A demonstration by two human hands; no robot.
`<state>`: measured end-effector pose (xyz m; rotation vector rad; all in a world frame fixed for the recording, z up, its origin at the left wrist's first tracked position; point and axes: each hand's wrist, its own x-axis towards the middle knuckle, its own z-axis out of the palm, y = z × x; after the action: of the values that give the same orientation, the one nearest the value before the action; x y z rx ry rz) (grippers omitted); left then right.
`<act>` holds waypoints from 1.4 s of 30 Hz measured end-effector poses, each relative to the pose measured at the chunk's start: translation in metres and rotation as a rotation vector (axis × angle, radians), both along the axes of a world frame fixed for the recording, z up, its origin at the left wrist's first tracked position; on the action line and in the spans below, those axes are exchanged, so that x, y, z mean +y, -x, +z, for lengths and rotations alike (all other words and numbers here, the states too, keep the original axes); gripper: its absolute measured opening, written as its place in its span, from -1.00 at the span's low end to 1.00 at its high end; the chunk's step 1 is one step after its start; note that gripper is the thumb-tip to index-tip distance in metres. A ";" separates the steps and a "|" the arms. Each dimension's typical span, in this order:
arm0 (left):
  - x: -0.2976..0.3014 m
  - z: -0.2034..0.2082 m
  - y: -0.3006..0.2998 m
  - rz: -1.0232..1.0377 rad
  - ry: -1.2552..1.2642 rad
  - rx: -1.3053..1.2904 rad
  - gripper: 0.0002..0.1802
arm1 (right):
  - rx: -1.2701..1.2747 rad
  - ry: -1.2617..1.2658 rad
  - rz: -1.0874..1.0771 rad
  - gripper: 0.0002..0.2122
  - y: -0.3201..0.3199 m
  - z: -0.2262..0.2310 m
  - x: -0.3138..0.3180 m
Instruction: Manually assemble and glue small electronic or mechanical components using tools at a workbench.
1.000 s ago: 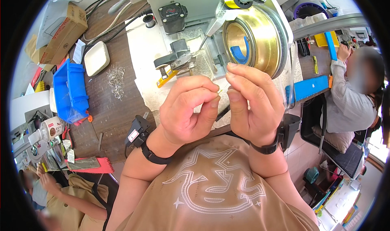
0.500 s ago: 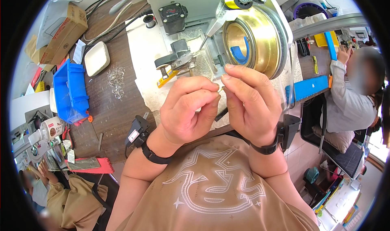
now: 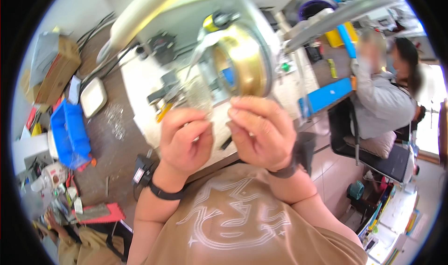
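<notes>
In front of the machine, my left hand point(image 3: 185, 138) is closed in a pinch, thumb against curled fingers. Across a narrow gap, my right hand point(image 3: 262, 132) pinches too, its fingertips pointing toward the left ones. Whatever the fingertips hold is too small and blurred to name. Beyond my hands is the machine with a large brass-coloured wheel point(image 3: 249, 62) and a blue patch inside its rim. A yellow spool point(image 3: 211, 23) sits above the wheel. A clamp-like metal fixture with a yellow part point(image 3: 163, 112) lies just past my left hand.
At left on the brown table are a heap of small metal pieces point(image 3: 115, 120), a white dish point(image 3: 93, 97), a blue bin point(image 3: 70, 133) and a cardboard box point(image 3: 60, 71). A pale lamp arm point(image 3: 140, 17) crosses above. At right, another person point(image 3: 380, 97) sits behind a blue strip point(image 3: 329, 97).
My hands, fingertips together before, have moved apart slightly. The view has shifted, so the machine and table sit further left, and a second head shows at the right.
</notes>
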<state>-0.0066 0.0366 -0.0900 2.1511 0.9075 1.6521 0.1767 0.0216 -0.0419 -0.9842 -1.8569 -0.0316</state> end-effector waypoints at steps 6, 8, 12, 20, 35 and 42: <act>-0.004 -0.010 0.003 0.027 -0.055 0.029 -0.84 | 0.144 -0.057 -0.365 -0.92 -0.063 0.005 -0.014; -0.004 -0.012 0.002 0.013 -0.092 0.024 -0.85 | 0.227 -0.043 -0.506 -0.94 -0.100 0.005 -0.010; -0.004 -0.017 -0.003 -0.027 -0.046 -0.031 -0.83 | 0.504 0.089 -0.660 -0.92 -0.175 0.012 0.006; 0.001 -0.016 -0.007 -0.005 -0.050 -0.017 -0.82 | 0.563 0.333 -0.626 -0.71 -0.249 0.005 0.055; 0.000 -0.010 -0.006 0.010 -0.098 -0.011 -0.84 | 0.150 0.513 -0.542 -0.45 -0.219 0.023 0.125; -0.001 -0.010 -0.007 -0.001 -0.066 -0.047 -0.86 | 0.157 0.556 -0.621 -0.64 -0.214 0.026 0.142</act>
<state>0.0007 0.0354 -0.1003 2.1453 0.8500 1.7480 0.3905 0.1632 -0.0161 -1.8647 -1.3732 0.1935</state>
